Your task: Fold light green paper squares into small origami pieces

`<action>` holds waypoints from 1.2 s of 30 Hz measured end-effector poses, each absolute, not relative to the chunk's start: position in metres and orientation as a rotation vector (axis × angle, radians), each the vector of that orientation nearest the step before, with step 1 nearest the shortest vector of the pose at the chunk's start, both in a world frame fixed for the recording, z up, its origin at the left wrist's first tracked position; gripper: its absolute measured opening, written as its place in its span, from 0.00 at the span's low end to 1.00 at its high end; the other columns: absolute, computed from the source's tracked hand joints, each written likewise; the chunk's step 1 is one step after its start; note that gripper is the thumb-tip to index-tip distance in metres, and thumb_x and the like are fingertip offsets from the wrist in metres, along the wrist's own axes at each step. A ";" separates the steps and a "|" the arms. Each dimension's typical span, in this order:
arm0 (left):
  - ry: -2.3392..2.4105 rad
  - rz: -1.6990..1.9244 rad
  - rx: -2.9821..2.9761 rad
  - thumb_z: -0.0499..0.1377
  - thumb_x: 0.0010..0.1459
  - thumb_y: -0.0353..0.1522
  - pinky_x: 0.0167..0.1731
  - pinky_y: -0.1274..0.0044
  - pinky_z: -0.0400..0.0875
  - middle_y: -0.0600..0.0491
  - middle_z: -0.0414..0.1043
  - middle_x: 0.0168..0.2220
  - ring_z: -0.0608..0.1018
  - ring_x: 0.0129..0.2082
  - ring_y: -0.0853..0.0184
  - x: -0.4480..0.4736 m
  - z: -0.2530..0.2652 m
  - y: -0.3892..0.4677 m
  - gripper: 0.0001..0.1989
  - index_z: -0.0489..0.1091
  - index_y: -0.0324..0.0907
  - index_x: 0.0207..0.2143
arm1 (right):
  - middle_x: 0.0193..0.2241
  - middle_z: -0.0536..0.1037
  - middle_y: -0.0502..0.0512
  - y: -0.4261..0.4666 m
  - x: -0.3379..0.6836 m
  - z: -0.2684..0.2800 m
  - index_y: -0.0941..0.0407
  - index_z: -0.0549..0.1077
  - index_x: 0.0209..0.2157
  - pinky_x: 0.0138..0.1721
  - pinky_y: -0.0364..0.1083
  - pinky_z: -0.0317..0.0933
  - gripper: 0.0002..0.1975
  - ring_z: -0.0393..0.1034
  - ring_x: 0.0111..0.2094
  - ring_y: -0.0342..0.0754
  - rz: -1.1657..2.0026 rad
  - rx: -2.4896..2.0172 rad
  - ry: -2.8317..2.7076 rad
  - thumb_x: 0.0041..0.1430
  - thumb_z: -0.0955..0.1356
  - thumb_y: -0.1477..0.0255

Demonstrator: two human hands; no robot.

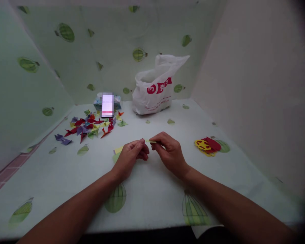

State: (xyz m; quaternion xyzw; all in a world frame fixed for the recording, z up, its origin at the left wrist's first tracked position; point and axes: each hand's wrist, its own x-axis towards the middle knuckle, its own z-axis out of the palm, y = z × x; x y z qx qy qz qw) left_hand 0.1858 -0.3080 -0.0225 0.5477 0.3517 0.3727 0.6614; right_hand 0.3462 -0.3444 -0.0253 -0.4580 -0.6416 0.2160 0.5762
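Between my two hands is a small, narrow strip of folded green paper (150, 141), seen nearly edge-on above the middle of the table. My right hand (169, 150) pinches its right end between thumb and fingers. The paper's other end meets the thumb and forefinger of my left hand (132, 154), whose fingers are curled closed. Partly hidden behind my left wrist, green and yellow paper squares (117, 153) lie on the table.
A heap of colourful folded paper cranes (91, 125) covers the back left. A lit phone (107, 105) leans against a tissue box (119, 101). The white plastic bag (152, 91) stands at the back. Red and yellow paper cutouts (205, 145) lie on the right.
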 end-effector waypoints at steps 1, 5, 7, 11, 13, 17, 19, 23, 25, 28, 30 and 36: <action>0.774 0.847 1.195 0.59 0.60 0.46 0.30 0.77 0.70 0.53 0.71 0.27 0.73 0.25 0.71 0.186 -0.023 -0.308 0.19 0.71 0.38 0.28 | 0.32 0.74 0.53 -0.345 0.346 -0.025 0.53 0.76 0.35 0.38 0.48 0.66 0.09 0.71 0.34 0.46 0.434 -1.061 -1.581 0.61 0.65 0.78; 0.809 0.926 1.216 0.62 0.58 0.40 0.30 0.79 0.68 0.57 0.69 0.24 0.72 0.25 0.72 0.184 -0.023 -0.305 0.13 0.70 0.39 0.29 | 0.37 0.75 0.55 -0.345 0.347 -0.024 0.52 0.76 0.39 0.39 0.48 0.67 0.10 0.72 0.36 0.47 0.469 -1.043 -1.667 0.63 0.64 0.76; 0.841 0.920 1.342 0.61 0.59 0.39 0.31 0.79 0.67 0.56 0.70 0.24 0.72 0.25 0.72 0.182 -0.022 -0.304 0.12 0.71 0.39 0.30 | 0.35 0.75 0.54 -0.344 0.347 -0.023 0.53 0.76 0.40 0.36 0.47 0.67 0.08 0.71 0.32 0.45 0.609 -1.079 -1.544 0.64 0.65 0.73; 0.854 0.861 1.546 0.59 0.61 0.40 0.31 0.78 0.66 0.55 0.72 0.24 0.73 0.26 0.71 0.179 -0.020 -0.304 0.13 0.72 0.39 0.30 | 0.26 0.74 0.50 -0.340 0.348 -0.024 0.56 0.74 0.33 0.32 0.44 0.66 0.08 0.70 0.27 0.43 1.019 -1.051 -1.263 0.62 0.68 0.66; 0.854 0.848 1.571 0.59 0.61 0.40 0.31 0.78 0.66 0.55 0.72 0.24 0.72 0.26 0.71 0.179 -0.019 -0.304 0.13 0.71 0.39 0.29 | 0.23 0.74 0.48 -0.338 0.348 -0.025 0.57 0.73 0.30 0.31 0.44 0.65 0.10 0.69 0.25 0.42 1.188 -0.993 -1.162 0.60 0.70 0.65; 0.843 0.848 1.588 0.59 0.61 0.40 0.30 0.78 0.66 0.55 0.71 0.24 0.72 0.25 0.71 0.180 -0.017 -0.305 0.13 0.71 0.39 0.28 | 0.22 0.75 0.49 -0.338 0.347 -0.026 0.58 0.72 0.29 0.30 0.43 0.64 0.12 0.70 0.23 0.41 1.334 -0.954 -1.079 0.57 0.72 0.63; 0.836 0.854 1.598 0.59 0.61 0.39 0.30 0.78 0.66 0.55 0.71 0.24 0.72 0.25 0.71 0.180 -0.017 -0.305 0.13 0.71 0.39 0.28 | 0.22 0.76 0.49 -0.339 0.347 -0.026 0.58 0.72 0.29 0.30 0.43 0.64 0.13 0.70 0.23 0.41 1.345 -0.950 -1.084 0.56 0.73 0.63; 0.833 0.863 1.610 0.59 0.61 0.39 0.29 0.79 0.65 0.55 0.71 0.24 0.72 0.25 0.71 0.180 -0.018 -0.305 0.13 0.71 0.39 0.28 | 0.22 0.76 0.49 -0.339 0.348 -0.027 0.58 0.73 0.29 0.30 0.44 0.64 0.13 0.70 0.23 0.41 1.340 -0.950 -1.109 0.56 0.73 0.63; 0.838 0.856 1.618 0.59 0.61 0.39 0.29 0.78 0.65 0.56 0.71 0.24 0.71 0.25 0.71 0.179 -0.018 -0.305 0.13 0.71 0.39 0.28 | 0.22 0.76 0.49 -0.339 0.348 -0.027 0.58 0.73 0.29 0.30 0.44 0.64 0.13 0.70 0.23 0.41 1.341 -0.955 -1.119 0.56 0.73 0.63; 0.847 0.844 1.624 0.59 0.61 0.40 0.29 0.78 0.64 0.56 0.70 0.23 0.71 0.25 0.71 0.179 -0.018 -0.304 0.14 0.71 0.39 0.28 | 0.21 0.76 0.49 -0.338 0.349 -0.027 0.58 0.72 0.28 0.30 0.43 0.64 0.13 0.70 0.22 0.41 1.340 -0.976 -1.132 0.56 0.73 0.63; 0.853 0.847 1.623 0.59 0.61 0.40 0.29 0.78 0.63 0.56 0.69 0.23 0.70 0.25 0.71 0.179 -0.019 -0.304 0.14 0.71 0.39 0.28 | 0.21 0.75 0.48 -0.338 0.349 -0.027 0.58 0.72 0.27 0.29 0.43 0.63 0.12 0.69 0.22 0.41 1.341 -0.992 -1.142 0.55 0.73 0.64; 0.846 0.847 1.572 0.59 0.60 0.39 0.28 0.78 0.62 0.56 0.69 0.23 0.68 0.24 0.71 0.179 -0.019 -0.305 0.13 0.71 0.39 0.28 | 0.21 0.75 0.48 -0.339 0.350 -0.026 0.58 0.72 0.27 0.29 0.43 0.64 0.12 0.69 0.22 0.40 1.320 -0.995 -1.178 0.56 0.72 0.64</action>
